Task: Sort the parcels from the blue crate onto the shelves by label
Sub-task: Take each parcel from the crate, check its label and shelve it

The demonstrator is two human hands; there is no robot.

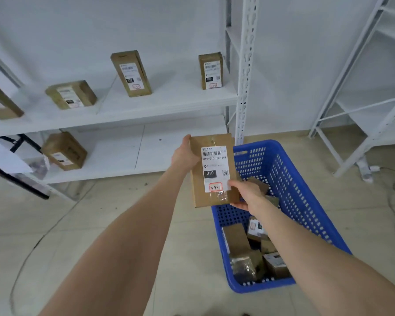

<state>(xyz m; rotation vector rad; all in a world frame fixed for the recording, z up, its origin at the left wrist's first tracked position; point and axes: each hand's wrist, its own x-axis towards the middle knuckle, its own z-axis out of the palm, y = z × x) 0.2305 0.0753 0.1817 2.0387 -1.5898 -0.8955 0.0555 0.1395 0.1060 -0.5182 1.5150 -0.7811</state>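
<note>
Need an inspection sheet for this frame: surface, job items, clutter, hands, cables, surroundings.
Surface: pale tiled floor; white shelves stand on it.
Job's things: held parcel, label facing the camera, printed 010; blue crate on the floor holding more parcels; several shelved parcels on two levels.
Clutter: dark specks on the floor; black stand with a white sheet at left.
Hands: left hand grips the held parcel's upper left edge; right hand pinches its lower right corner.
Cables: thin cable across the floor at left; more cables at right.
Surroundings: white wall; second white rack at right.
</note>
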